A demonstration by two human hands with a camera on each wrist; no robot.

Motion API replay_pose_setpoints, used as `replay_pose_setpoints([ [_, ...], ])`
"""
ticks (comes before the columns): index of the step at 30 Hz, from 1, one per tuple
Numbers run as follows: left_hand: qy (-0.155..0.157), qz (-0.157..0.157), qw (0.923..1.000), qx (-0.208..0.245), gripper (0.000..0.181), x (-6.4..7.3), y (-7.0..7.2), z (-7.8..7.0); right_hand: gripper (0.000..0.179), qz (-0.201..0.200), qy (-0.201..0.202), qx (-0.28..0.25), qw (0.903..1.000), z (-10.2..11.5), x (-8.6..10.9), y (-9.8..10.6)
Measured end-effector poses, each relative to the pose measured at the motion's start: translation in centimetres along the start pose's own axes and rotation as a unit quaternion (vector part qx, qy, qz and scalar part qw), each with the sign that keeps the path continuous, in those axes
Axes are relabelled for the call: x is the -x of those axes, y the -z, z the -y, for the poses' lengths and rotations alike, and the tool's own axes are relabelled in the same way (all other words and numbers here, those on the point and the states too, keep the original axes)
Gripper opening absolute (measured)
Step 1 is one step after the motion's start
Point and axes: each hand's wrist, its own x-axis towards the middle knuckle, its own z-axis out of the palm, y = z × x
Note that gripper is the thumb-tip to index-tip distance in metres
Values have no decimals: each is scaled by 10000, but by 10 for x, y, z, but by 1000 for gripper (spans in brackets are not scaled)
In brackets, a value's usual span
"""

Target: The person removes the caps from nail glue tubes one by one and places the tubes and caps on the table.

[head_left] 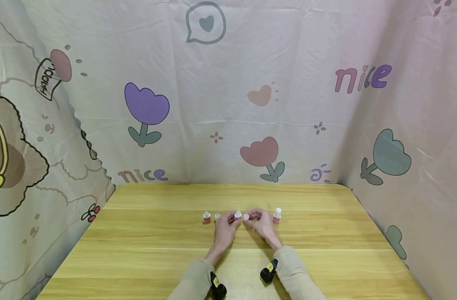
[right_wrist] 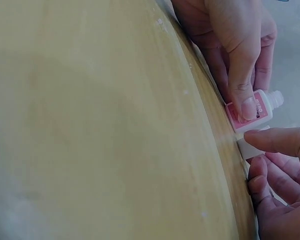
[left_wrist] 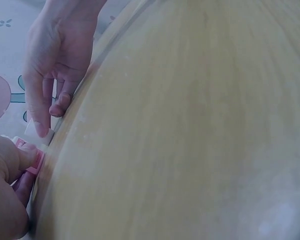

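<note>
A small white bottle with a pink label [right_wrist: 250,112] stands on the table in my left hand [head_left: 224,231], thumb pressed on the label. Its narrow nozzle is bare, as the right wrist view shows. Close beside it, my right hand [head_left: 263,225] pinches a white cap [head_left: 246,217] down at the tabletop. Left of the left hand is a second uncapped bottle [head_left: 207,218], with another white cap [head_left: 217,216] between that bottle and the hand. A third bottle [head_left: 277,216], with its tall white cap on, stands just right of the right hand.
The wooden table [head_left: 157,237] runs back to a patterned cloth [head_left: 213,154] hung behind it, and cloth hangs at both sides too. The bottles and caps form a row across the table's rear half. A black camera [head_left: 268,273] sits at each wrist.
</note>
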Motion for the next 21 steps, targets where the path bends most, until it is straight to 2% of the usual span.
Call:
replay_pose_setpoints([
  [7,76,25,10000,5,27,0,0,0,28,89,12,-123,9999,-1,1,1],
  [13,145,41,9999,4,36,4,3,-3,34,253,-93,-290,9992,1,5,4],
  [17,102,54,9999,14,43,7,6,-4,39,334,-27,-272,9991,4,9,5],
  [21,96,70,9999,47,42,11,9,-3,47,608,123,-461,9970,10,17,11],
])
